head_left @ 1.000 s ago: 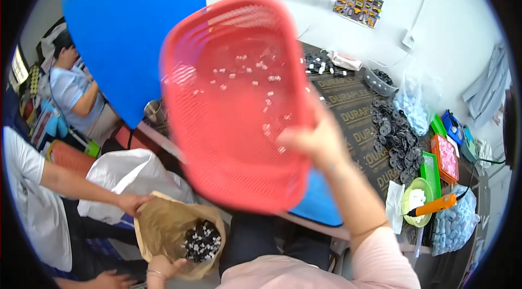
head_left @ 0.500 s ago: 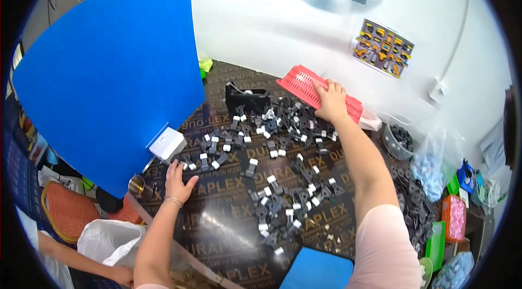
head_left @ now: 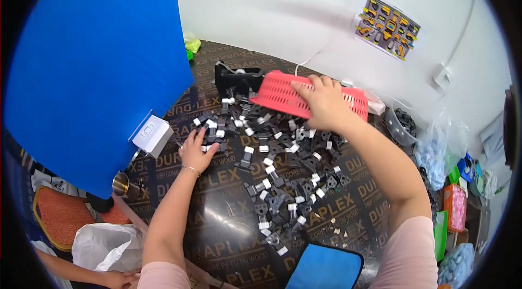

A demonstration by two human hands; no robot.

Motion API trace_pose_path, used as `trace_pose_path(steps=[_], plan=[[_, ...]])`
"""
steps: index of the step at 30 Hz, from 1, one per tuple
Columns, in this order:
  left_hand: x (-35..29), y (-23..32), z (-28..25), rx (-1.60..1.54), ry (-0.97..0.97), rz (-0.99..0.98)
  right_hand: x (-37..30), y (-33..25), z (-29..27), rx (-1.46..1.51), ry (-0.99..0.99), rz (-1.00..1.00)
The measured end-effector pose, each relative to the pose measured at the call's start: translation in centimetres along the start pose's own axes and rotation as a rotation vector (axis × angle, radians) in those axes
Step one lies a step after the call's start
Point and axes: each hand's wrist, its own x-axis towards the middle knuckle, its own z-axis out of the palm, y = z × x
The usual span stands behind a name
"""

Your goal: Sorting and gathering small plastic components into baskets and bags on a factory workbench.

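Note:
My right hand [head_left: 328, 105] grips a red perforated plastic basket [head_left: 280, 93], tipped on its side over the far part of the table. Under and in front of it spread many small black plastic parts with white ends [head_left: 272, 172]. My left hand [head_left: 199, 152] rests with fingers apart at the left edge of this scatter, touching or just above a few parts; I cannot tell which. Behind the pile, left of the basket, stands a black holder-like piece [head_left: 237, 78].
A blue panel [head_left: 98, 60] rises at left, with a white box [head_left: 153, 135] and metal cup [head_left: 126, 184] beside it. A blue mat [head_left: 325, 268] lies near me. Right are a grey bowl [head_left: 399, 127] and bagged parts [head_left: 431, 161]. Another person's hand [head_left: 120, 278] is at lower left.
My right hand has drawn the basket nearer, over the pile. My left hand has moved right and forward into the parts. The view has shifted.

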Motion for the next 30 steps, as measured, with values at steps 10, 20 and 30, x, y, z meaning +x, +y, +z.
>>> trace_pose_path(steps=[10,20,30], plan=[[-15.0,4.3,-5.4,-0.184,-0.277,0.103,-10.6,-5.1,-10.6,0.133,-0.071,0.268],[-20.7,7.4,-5.8,-0.196,-0.18,0.146,-21.8,11.0,-6.9,0.348,-0.254,0.898],[-14.0,15.8,3.0,-0.346,0.075,0.135,-16.2,2.7,-4.6,1.241,-0.294,0.875]])
